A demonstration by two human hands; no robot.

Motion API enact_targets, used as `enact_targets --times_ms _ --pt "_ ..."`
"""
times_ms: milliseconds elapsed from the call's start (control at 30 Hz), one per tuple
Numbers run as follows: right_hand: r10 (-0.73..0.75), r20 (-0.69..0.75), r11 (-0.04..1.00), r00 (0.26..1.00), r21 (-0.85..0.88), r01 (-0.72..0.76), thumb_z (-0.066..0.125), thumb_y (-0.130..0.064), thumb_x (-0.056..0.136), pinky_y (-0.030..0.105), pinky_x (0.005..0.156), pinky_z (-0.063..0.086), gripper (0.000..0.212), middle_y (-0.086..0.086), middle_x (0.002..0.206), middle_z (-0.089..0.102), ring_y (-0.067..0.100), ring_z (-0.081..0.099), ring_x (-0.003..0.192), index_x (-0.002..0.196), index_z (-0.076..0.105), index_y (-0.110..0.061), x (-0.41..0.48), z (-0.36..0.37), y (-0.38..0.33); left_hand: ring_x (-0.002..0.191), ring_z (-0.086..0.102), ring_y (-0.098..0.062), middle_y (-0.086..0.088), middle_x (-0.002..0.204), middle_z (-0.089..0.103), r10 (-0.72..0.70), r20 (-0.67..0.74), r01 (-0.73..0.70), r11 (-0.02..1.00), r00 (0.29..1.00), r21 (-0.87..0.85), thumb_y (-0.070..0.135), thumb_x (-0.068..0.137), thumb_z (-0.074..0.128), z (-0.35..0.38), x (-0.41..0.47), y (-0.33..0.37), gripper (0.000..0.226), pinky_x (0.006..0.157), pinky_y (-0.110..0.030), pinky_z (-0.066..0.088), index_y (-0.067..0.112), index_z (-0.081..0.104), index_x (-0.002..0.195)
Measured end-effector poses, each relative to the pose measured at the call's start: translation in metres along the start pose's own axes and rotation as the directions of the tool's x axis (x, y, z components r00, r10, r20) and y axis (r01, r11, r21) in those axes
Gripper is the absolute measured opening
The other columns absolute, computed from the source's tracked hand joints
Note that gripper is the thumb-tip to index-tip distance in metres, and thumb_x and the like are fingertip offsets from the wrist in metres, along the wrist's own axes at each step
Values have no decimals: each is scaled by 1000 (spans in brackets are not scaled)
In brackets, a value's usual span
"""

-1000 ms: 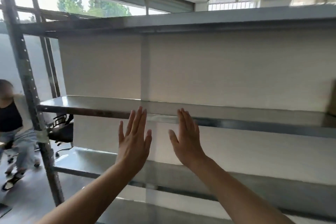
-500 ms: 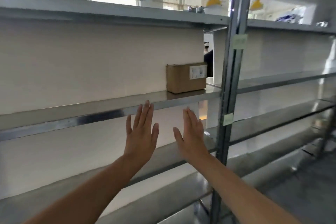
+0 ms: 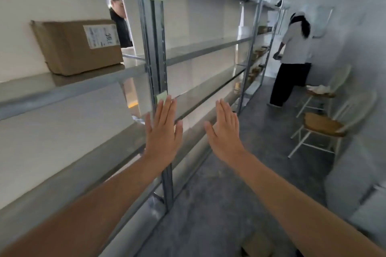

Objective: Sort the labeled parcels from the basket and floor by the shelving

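Holding nothing, with left hand (image 3: pixel 164 131) and right hand (image 3: pixel 224 131) both flat, fingers straight, raised before the shelving (image 3: pixel 155 52). Find the box (image 3: pixel 69 52) on the shelf (image 3: pixel 31 92), above and left of the hands, label (image 3: pixel 102 36) facing out. Expect stiff, probably light cardboard; grasp by opposite end faces, palms flat, clear of label.

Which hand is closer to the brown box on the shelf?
Left. The left hand is held up flat by the shelf post, below and right of the brown box. The right hand is farther right, out over the aisle floor.
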State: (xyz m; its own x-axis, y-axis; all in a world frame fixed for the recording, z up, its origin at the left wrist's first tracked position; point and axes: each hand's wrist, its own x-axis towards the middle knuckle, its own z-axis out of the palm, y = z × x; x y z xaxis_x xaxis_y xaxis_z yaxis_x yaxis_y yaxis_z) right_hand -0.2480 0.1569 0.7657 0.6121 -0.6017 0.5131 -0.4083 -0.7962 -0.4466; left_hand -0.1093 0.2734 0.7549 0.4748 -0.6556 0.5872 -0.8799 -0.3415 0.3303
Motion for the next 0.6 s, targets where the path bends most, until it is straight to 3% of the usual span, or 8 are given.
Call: enact_targets --times_ms 200,367,600 --pt "258 -82 954 963 -138 -267 35 -38 104 37 121 -7 65 0 166 1 15 -4 152 158 6 -15 12 4 65 151 -8 -6 9 166 0 154 120 -134 978 981 -160 36 104 24 70 36 0 57 119 -39 -12 25 6 158" --pt "432 -138 865 891 -217 -453 33 -41 104 41 122 -5 66 2 166 0 17 -4 152 158 6 -14 20 11 98 152 -7 -10 7 166 -1 293 182 -239 933 939 -270 34 105 23 113 76 -7 57 122 -49 -4 23 6 158" --pt "576 -222 743 786 -259 -618 35 -40 104 42 123 -2 64 2 166 4 17 -1 152 158 9 -15 -5 17 131 152 -2 -14 4 166 -1 363 314 -244 901 877 -359 33 106 28 184 89 0 58 121 -52 2 19 7 158"
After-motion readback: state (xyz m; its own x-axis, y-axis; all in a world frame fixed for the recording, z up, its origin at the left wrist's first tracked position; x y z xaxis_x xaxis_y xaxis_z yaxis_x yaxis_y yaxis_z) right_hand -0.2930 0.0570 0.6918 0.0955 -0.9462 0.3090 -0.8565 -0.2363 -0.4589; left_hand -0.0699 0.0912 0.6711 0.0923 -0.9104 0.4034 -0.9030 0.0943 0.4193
